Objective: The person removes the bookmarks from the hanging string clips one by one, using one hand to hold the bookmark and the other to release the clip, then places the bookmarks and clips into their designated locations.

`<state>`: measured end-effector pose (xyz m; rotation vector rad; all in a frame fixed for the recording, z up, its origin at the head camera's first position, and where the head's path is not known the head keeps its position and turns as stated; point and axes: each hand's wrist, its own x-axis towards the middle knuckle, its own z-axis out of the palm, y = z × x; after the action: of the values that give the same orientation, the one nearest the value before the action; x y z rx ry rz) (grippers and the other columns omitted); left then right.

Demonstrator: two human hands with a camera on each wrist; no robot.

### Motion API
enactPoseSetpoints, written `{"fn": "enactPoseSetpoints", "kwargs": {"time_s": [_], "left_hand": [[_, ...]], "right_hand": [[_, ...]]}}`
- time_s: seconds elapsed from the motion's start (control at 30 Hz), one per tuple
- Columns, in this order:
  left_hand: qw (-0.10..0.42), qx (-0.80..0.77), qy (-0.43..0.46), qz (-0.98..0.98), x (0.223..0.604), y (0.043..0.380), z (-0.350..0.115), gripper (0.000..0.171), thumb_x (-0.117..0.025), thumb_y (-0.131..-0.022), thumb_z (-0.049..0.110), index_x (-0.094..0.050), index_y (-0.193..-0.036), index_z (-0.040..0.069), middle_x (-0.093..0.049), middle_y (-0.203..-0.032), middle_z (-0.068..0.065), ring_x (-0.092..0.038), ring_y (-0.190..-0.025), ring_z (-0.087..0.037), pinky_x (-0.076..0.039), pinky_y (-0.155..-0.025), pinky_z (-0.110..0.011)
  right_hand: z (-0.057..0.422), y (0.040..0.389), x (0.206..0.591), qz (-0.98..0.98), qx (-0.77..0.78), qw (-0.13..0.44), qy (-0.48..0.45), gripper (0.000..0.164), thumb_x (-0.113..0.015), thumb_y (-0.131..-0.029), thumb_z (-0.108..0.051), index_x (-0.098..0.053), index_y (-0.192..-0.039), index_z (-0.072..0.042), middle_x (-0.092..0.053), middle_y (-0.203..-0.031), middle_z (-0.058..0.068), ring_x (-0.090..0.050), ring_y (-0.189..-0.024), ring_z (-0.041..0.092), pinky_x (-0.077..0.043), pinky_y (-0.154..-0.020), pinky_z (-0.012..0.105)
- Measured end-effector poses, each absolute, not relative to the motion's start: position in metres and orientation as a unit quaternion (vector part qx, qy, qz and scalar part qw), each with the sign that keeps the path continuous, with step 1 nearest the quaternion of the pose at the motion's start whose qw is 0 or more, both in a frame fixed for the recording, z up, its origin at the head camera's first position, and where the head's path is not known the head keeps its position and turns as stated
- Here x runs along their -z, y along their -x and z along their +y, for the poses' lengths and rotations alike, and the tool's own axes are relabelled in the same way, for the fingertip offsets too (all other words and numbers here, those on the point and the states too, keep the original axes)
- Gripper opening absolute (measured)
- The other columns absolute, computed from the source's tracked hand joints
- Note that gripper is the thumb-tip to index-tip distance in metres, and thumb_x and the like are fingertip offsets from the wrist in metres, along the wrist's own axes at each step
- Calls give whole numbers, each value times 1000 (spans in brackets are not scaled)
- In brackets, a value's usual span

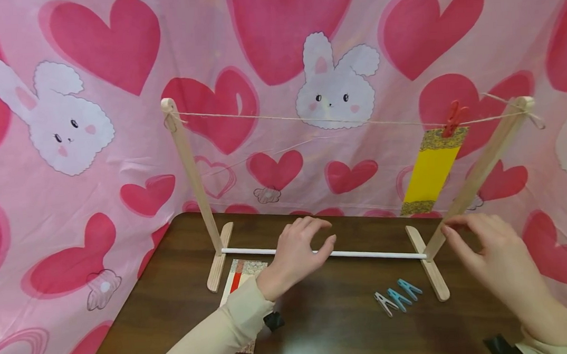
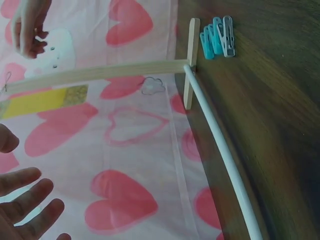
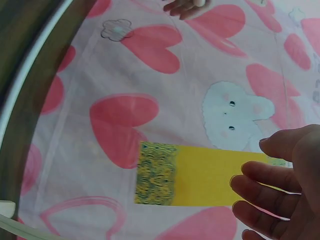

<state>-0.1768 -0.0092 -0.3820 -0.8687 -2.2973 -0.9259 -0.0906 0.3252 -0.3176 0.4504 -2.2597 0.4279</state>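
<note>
A yellow paper strip point(image 1: 433, 173) with patterned ends hangs from the string point(image 1: 281, 118), fastened by a red clothespin point(image 1: 452, 121) near the right post point(image 1: 489, 160). My right hand point(image 1: 501, 257) is raised beside the lower part of that post, its fingers loosely bent with nothing between them. In the right wrist view, the fingers overlap the yellow strip. Over the middle of the white rod point(image 1: 377, 254) hovers my left hand point(image 1: 298, 250), thumb and fingers apart and holding nothing.
Two blue clothespins point(image 1: 399, 299) and a pale one point(image 1: 386, 303) lie near the right wooden foot point(image 1: 435, 278). A cream strip with a red band point(image 1: 236, 281) rests under my left forearm. The left post point(image 1: 193, 175) stands at the table's back left, before a pink heart-patterned cloth point(image 1: 134, 136).
</note>
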Motion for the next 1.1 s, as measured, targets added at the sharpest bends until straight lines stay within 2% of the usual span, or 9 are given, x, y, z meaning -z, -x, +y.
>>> {"fn": "enactPoseSetpoints", "kwargs": {"time_s": [0.13, 0.33, 0.43, 0.6, 0.67, 0.77, 0.83, 0.93, 1.1], "left_hand": [[250, 352, 325, -842, 380, 179, -1, 25, -71, -95, 31, -76, -113, 14, -75, -108, -1, -67, -102, -21, -54, -85, -42], [251, 365, 334, -832, 376, 183, 10, 23, -72, -95, 31, -76, -112, 16, -76, -109, 2, -69, -101, -19, -56, -86, -39], [248, 374, 336, -828, 373, 185, 15, 23, -72, -96, 32, -76, -112, 16, -76, -110, 3, -69, -102, -18, -56, -86, -37], [238, 395, 343, -818, 368, 188, 22, 24, -71, -96, 32, -75, -113, 15, -76, -110, 3, -69, -104, -18, -56, -88, -36], [236, 401, 348, -814, 366, 189, 26, 24, -71, -97, 32, -75, -114, 15, -76, -111, 2, -68, -105, -18, -56, -90, -36], [234, 405, 350, -812, 363, 190, 31, 24, -71, -97, 32, -75, -114, 16, -76, -111, 3, -68, -106, -17, -55, -92, -34], [230, 410, 349, -811, 361, 191, 34, 25, -70, -97, 33, -75, -115, 16, -76, -112, 4, -68, -106, -16, -55, -92, -33], [227, 420, 346, -808, 358, 192, 40, 25, -71, -97, 33, -75, -115, 16, -75, -109, 4, -68, -105, -15, -54, -90, -30], [221, 440, 346, -799, 353, 195, 50, 25, -71, -97, 32, -75, -115, 15, -74, -107, 3, -69, -102, -16, -54, -87, -25]], "right_hand": [[323, 92, 305, -889, -160, 393, -173, 23, -71, -97, -24, -73, -104, -2, -71, -89, 12, -48, -87, 20, -36, -77, 37], [322, 97, 289, -879, -157, 410, -187, 64, -49, -103, -60, -73, -102, 0, -69, -86, 13, -50, -86, 24, -37, -76, 37], [321, 99, 282, -875, -153, 418, -191, 71, -46, -103, -64, -72, -101, 2, -69, -86, 16, -51, -85, 29, -37, -75, 37], [320, 102, 272, -873, -157, 422, -190, 47, -62, -102, -43, -72, -101, 3, -69, -89, 18, -51, -86, 31, -33, -83, 17], [320, 103, 268, -875, -157, 419, -185, 33, -68, -100, -31, -72, -102, 2, -70, -91, 17, -51, -87, 29, -32, -83, 18], [320, 103, 262, -882, -153, 410, -177, 22, -72, -96, -20, -73, -104, 1, -71, -93, 15, -48, -88, 23, -35, -77, 29], [320, 104, 258, -885, -150, 405, -175, 21, -72, -97, -19, -73, -105, 0, -70, -92, 15, -46, -88, 17, -35, -75, 34], [322, 106, 252, -887, -147, 402, -171, 20, -73, -96, -17, -73, -105, 1, -69, -89, 16, -44, -88, 11, -36, -73, 32], [325, 108, 241, -888, -132, 408, -165, 27, -70, -99, -24, -72, -107, 2, -70, -89, 18, -49, -88, 24, -35, -71, 30]]}}
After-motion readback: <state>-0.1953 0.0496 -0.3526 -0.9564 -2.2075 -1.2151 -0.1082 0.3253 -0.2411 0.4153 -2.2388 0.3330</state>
